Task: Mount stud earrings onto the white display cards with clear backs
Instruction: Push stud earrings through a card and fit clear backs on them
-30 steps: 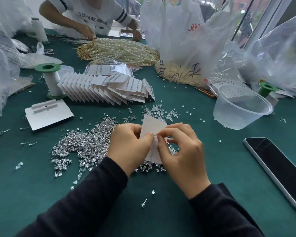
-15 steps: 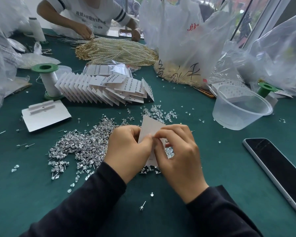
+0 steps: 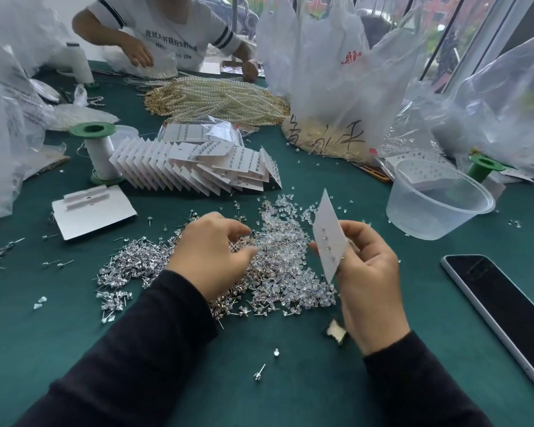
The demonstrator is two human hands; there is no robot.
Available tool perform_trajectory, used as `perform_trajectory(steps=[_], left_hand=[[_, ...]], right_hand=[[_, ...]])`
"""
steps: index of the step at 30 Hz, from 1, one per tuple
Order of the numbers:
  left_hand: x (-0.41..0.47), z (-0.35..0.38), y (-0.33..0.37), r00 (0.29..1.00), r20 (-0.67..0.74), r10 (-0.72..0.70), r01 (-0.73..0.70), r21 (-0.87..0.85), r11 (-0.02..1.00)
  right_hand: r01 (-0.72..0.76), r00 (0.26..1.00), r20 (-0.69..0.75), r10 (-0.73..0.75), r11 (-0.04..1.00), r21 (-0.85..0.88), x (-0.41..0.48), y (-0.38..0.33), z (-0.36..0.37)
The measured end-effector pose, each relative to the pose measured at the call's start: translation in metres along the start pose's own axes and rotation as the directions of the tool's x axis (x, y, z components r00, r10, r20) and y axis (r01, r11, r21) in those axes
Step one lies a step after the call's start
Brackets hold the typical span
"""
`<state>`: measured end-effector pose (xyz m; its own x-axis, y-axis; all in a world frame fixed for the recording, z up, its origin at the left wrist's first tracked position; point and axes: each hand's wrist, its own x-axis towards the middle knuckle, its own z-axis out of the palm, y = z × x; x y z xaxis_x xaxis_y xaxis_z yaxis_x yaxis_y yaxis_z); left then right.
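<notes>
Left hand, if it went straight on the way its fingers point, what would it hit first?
Most likely the clear backs heaped just ahead of the left hand, beside the stud earrings. Its height above the heap is unclear. The white display card held by the right hand lies farther on.

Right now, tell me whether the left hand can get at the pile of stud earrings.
Probably yes. The left hand hovers directly over the pile of stud earrings, with nothing between them. The right hand holds the white display card off to one side, out of the way.
</notes>
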<state>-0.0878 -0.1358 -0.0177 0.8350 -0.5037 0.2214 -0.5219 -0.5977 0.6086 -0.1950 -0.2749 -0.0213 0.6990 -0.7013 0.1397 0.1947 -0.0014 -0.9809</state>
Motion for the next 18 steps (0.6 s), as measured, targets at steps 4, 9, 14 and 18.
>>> perform_trajectory(steps=[4, 9, 14, 18], left_hand=[[-0.002, 0.007, 0.001, 0.994, 0.102, 0.026, -0.038, 0.122, 0.992], [0.0, 0.007, 0.0, 1.0, 0.011, 0.018, -0.019, 0.06, 0.998], [0.002, -0.002, 0.001, 0.997, -0.03, -0.072, 0.066, -0.171, 0.983], [0.002, -0.004, 0.002, 0.996, 0.001, -0.087, 0.086, -0.167, 0.982]], right_hand=[[-0.181, 0.983, 0.066, 0.172, 0.971, 0.155, 0.001, -0.003, -0.002], [-0.345, 0.939, 0.151, 0.31, 0.869, 0.356, 0.0, -0.007, -0.002], [-0.445, 0.895, 0.236, 0.378, 0.779, 0.442, 0.001, -0.01, -0.002], [-0.48, 0.877, 0.271, 0.398, 0.758, 0.441, 0.002, -0.01, -0.002]])
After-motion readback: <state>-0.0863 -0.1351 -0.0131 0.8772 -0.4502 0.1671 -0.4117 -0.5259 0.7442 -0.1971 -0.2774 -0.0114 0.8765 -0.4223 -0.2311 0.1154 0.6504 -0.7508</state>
